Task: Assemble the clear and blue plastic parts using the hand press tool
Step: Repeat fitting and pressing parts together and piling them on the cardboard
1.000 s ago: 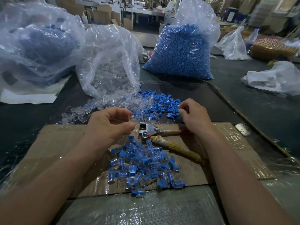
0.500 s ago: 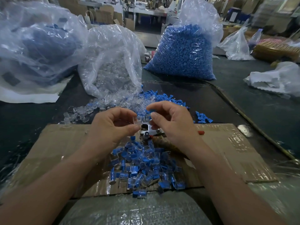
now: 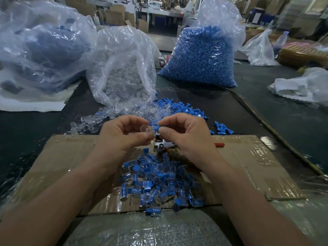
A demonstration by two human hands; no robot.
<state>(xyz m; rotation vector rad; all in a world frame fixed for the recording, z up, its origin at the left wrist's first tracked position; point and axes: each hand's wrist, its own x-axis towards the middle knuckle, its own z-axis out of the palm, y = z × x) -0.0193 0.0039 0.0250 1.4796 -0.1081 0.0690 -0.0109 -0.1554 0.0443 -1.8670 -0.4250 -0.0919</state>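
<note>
My left hand [image 3: 124, 137] pinches a clear piece [image 3: 146, 129], my right hand [image 3: 186, 137] a blue piece [image 3: 156, 129], tip-to-tip, guessing so they'll mate.

Clear part [image 3: 146, 130] beside blue part [image 3: 156, 129], above press tool [image 3: 161, 147].

Two hands [image 3: 124, 135] [image 3: 186, 139], one cardboard sheet [image 3: 248, 157], one hand press tool [image 3: 160, 147]

A cardboard sheet [image 3: 248, 157], covered with shiny tape, lies on the dark tabletop [image 3: 266, 96]. A crumpled white bag [image 3: 301, 87] rests at the right, and cardboard boxes [image 3: 115, 15] stand far behind.
</note>
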